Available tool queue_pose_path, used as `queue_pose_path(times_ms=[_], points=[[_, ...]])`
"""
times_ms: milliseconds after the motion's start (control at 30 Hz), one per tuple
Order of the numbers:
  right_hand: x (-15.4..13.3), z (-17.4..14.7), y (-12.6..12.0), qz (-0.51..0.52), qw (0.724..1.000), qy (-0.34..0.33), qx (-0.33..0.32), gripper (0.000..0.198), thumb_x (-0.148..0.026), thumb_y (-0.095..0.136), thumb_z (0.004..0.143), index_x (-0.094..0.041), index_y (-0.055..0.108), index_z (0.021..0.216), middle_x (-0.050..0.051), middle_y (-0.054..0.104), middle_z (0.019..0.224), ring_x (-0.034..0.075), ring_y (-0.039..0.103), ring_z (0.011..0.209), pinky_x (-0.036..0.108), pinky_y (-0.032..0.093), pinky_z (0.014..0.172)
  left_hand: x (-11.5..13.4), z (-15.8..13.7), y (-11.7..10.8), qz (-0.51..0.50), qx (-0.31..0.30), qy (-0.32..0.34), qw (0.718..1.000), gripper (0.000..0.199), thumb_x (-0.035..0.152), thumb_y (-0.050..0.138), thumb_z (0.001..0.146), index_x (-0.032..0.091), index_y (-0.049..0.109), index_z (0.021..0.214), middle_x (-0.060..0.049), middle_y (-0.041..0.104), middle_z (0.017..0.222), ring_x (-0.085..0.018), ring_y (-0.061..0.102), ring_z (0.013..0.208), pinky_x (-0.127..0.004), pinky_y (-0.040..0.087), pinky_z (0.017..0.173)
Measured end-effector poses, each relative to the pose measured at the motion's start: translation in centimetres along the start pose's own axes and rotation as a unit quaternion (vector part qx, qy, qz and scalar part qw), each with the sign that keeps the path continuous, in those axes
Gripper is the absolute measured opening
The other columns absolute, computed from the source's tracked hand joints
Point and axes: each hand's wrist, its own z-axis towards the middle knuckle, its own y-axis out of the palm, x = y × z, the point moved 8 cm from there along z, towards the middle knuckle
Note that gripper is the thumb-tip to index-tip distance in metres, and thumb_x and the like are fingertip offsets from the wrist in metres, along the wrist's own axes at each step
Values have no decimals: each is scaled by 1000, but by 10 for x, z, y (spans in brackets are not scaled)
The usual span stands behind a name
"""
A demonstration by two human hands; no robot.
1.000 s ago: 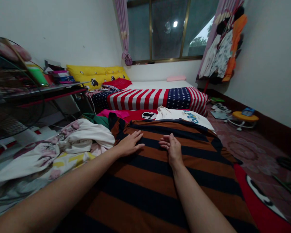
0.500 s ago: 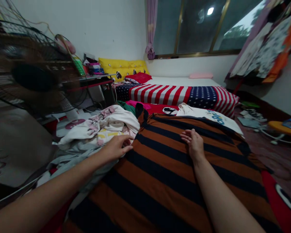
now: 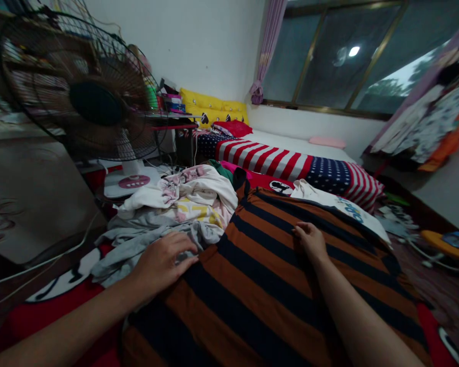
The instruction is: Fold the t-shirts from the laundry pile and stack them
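Note:
An orange-brown and navy striped shirt point(image 3: 268, 260) lies spread flat in front of me. My left hand point(image 3: 166, 260) is at its left edge, thumb and fingers apart in a curve, the thumb tip close to the cloth. Over the upper middle of the shirt, my right hand point(image 3: 310, 239) has its fingers drawn together in a pinch at the cloth; the fingertips are partly hidden. A rumpled pile of white printed clothes point(image 3: 199, 193) lies beyond my left hand, with a grey garment point(image 3: 145, 239) at its near side.
A standing fan point(image 3: 95, 104) is at the left by a cabinet point(image 3: 34, 199). White clothing with blue lettering point(image 3: 336, 204) lies past the shirt on a red cover point(image 3: 42, 316). Behind is a bed with a flag-patterned cover point(image 3: 268, 153). An orange stool point(image 3: 443, 244) stands right.
The view has turned left and slightly down. My left hand has moved nearer along the shirt's left edge. My right hand's spread fingers have drawn together at the cloth.

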Motion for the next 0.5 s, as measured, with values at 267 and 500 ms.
queue_pose_path(times_ms=[267, 500], points=[[-75, 40, 70, -160, 981, -24, -107, 27, -27, 68, 74, -11, 66, 96, 4, 66, 64, 16, 61, 55, 27, 48, 57, -11, -21, 16, 83, -141, -105, 981, 22, 43, 65, 75, 25, 66, 88, -2, 67, 89, -24, 63, 85, -33, 41, 70], [-176, 11, 174, -261, 933, -220, -111, 76, -26, 61, 80, -25, 26, 148, 13, 54, 124, 27, 60, 107, 38, 47, 90, -2, -21, 27, 12, -171, -86, 981, 9, 22, 59, 76, 22, 61, 85, -2, 63, 92, -20, 60, 88, -29, 39, 73]])
